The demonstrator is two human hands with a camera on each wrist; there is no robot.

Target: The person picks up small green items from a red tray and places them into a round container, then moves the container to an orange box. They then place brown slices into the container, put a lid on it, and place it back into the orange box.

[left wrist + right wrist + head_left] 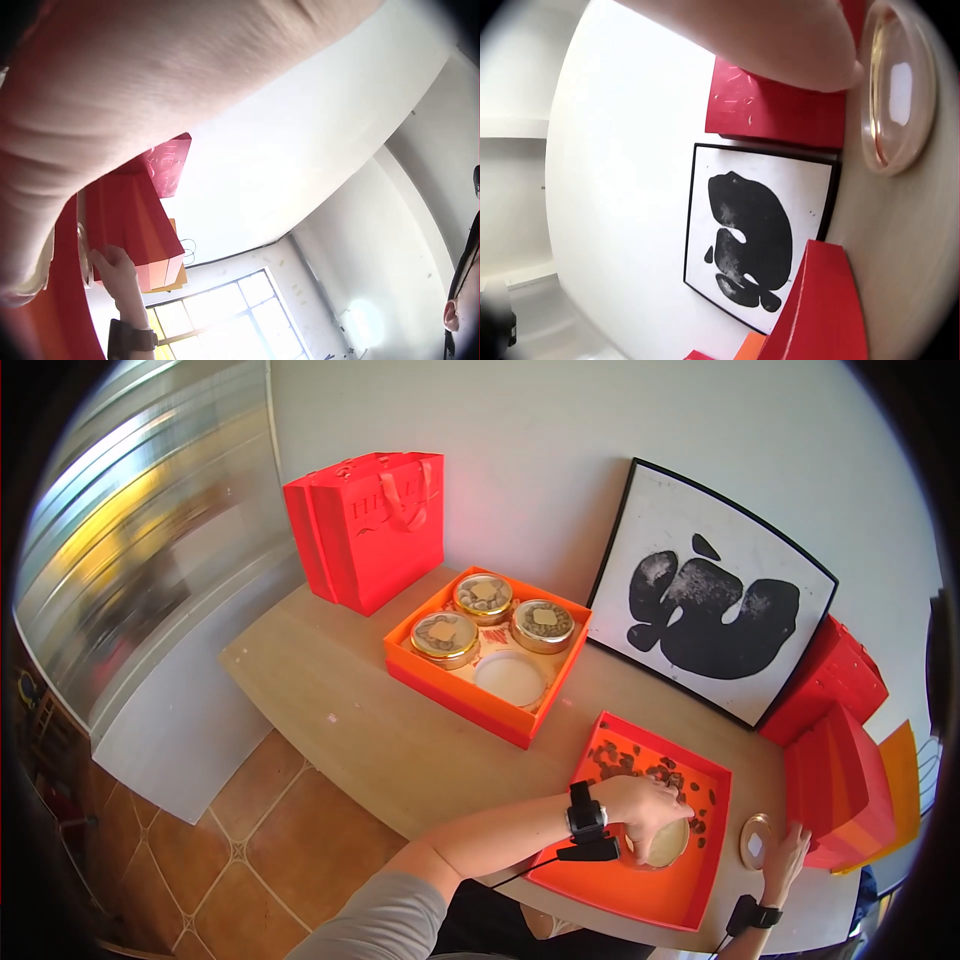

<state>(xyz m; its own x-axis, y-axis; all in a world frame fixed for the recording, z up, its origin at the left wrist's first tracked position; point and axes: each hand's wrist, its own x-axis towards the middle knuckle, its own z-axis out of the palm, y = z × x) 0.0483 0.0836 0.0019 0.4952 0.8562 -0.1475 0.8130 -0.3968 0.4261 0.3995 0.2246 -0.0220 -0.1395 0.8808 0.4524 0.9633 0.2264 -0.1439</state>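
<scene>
In the head view, my left hand (645, 807) curls over a round gold-rimmed jar (667, 847) inside the red-orange tray (640, 893), thumb at its near left side and fingers across the far side. Dark brown pieces (613, 762) lie loose in the tray around the jar's far side. Right of the tray, my right hand (787, 863) rests by a round clear lid (756, 842) with a white label, fingers extended. The right wrist view has a fingertip close to the lid (900, 94). The left wrist view shows my left hand (142, 90) large, partly covering a jar edge.
An orange box (455, 698) holds three lidded jars and a round vacant recess. A red bag (365, 535) stands at the back left. A framed black-and-white picture (715, 600) leans on the wall. Red bags (838, 790) stand at the right, beyond my right hand.
</scene>
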